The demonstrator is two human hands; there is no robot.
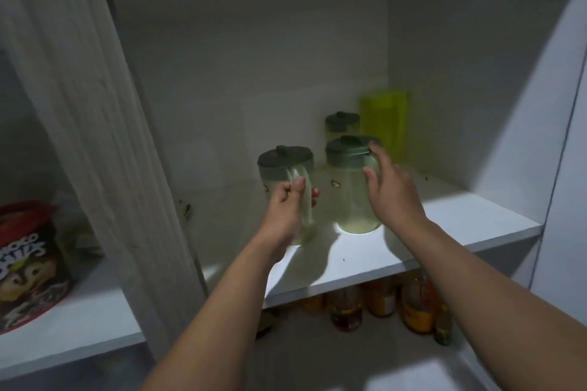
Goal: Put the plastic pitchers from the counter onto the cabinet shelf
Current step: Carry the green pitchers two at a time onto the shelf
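Fingers of our left hand (287,200) curl round the handle of the left pitcher (286,190), thumb pressed on top of the loop, while the fingers of our right hand (386,187) are spread and nearly straight, fingertips against the lid rim and side of the middle pitcher (349,184) without closing on it.

We judge this to be the placing step: both pitchers stand on the cabinet shelf (444,225), near its front half, and we are settling them in. Whether the left one's base rests fully on the shelf we cannot tell, as our wrist hides it. The next move seems to call for loosening the left grip and nudging both pitchers back toward the rear pitcher (342,125), keeping them upright and off the shelf edge.

By size: the shelf is white and flat. A yellow-green container (384,124) stands at the back. The pitchers are pale, translucent green plastic with dark green lids and a small knob on each lid. A small printed mark shows on the middle one's wall.
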